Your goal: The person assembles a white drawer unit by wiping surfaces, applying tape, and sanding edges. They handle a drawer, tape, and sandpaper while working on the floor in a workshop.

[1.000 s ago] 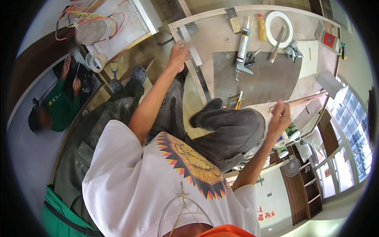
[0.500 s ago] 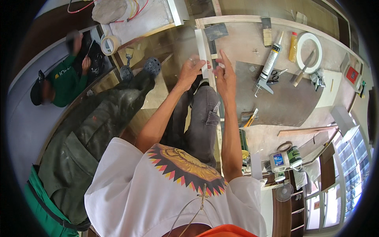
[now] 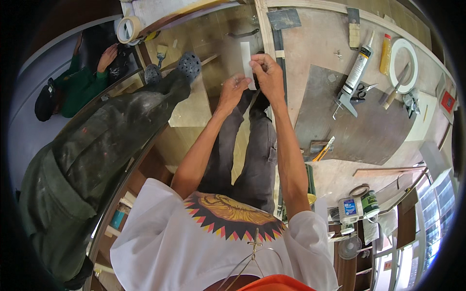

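A narrow white strip (image 3: 246,54) stands out ahead of me, held between both hands. My left hand (image 3: 234,92) pinches its near end, thumb and fingers closed. On the strip's right edge, a little farther up, my right hand (image 3: 268,76) grips with thumb and curled fingers. The far end sticks out free over the wooden floor. Just right of my right hand runs the edge of a workbench (image 3: 296,53). A dark flat plate (image 3: 284,19) lies at its far left corner.
On the bench lie a caulking gun (image 3: 347,94), scissors (image 3: 361,90), a roll of white tape (image 3: 414,53), a yellow bottle (image 3: 385,54), a utility knife (image 3: 324,149) and a dark sheet (image 3: 349,126). At left, one person in dark trousers (image 3: 116,116) stands close; another in green (image 3: 80,89) works lower down.
My right hand, spread and apart from the strip before, has come in and closed on it. My view has shifted, and the bench sits farther right.
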The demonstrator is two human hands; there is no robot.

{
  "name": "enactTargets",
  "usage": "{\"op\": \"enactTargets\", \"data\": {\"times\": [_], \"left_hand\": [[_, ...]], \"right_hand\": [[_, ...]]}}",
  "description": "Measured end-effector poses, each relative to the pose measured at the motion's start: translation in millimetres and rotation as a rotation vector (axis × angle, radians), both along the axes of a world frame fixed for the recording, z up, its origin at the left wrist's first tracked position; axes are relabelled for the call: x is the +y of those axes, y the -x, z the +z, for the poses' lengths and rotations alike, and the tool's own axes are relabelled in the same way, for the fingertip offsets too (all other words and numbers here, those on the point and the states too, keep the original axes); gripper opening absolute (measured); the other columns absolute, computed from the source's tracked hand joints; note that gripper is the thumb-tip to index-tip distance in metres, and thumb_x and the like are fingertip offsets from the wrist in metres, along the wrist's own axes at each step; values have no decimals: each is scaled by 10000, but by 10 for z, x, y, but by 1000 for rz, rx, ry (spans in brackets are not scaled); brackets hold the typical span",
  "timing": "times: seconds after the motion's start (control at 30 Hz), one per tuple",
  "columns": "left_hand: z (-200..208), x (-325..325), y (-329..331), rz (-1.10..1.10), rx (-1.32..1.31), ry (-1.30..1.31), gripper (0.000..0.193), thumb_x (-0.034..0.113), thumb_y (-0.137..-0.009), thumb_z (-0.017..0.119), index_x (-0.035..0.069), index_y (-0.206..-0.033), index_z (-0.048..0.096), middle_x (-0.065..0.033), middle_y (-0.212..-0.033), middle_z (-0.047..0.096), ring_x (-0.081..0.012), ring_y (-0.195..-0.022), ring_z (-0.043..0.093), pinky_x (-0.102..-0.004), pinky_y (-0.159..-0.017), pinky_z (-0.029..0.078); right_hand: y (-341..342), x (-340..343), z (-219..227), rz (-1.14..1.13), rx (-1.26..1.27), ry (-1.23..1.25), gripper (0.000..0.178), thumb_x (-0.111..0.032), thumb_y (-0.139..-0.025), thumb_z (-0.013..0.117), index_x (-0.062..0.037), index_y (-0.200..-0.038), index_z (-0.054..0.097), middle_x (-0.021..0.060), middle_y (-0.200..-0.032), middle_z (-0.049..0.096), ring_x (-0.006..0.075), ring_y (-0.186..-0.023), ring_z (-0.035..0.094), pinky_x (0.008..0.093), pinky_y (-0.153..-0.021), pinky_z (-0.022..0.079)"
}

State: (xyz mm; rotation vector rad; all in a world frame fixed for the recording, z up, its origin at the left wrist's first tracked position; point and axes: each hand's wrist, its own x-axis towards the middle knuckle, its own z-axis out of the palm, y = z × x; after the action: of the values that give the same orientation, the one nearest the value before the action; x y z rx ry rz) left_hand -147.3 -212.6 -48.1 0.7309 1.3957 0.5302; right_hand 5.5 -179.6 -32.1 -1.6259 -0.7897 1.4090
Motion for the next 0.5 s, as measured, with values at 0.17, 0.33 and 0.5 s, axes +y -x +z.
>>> {"op": "enactTargets", "data": {"times": [0.17, 0.33, 0.5], "left_hand": [[-426, -124, 89, 112, 8, -125, 179, 148, -1007, 669, -21, -1063, 649, -72, -956, 709, -105, -870, 622, -284, -788, 521], [-900, -18, 218, -3, 128, -282, 60, 87, -1016, 645, 38, -1019, 609, 8, -904, 615, -79, -852, 579, -265, -774, 501], [-1460, 312, 219, 98, 161, -421, 191, 166, -1002, 652, -6, -1086, 654, -99, -896, 708, -152, -814, 623, -328, -739, 501]], "right_hand": [[221, -121, -379, -54, -53, -43, 153, -93, -982, 676, 7, -1099, 677, 21, -891, 690, 74, -768, 598, 244, -711, 498], [329, 66, -782, -10, -149, -101, 209, -152, -966, 673, -15, -1122, 692, 122, -981, 735, 221, -882, 690, 338, -801, 530], [508, 426, -1277, -59, -131, -229, 271, -189, -948, 701, -18, -1159, 704, 169, -1000, 759, 250, -877, 738, 363, -780, 564]]}}
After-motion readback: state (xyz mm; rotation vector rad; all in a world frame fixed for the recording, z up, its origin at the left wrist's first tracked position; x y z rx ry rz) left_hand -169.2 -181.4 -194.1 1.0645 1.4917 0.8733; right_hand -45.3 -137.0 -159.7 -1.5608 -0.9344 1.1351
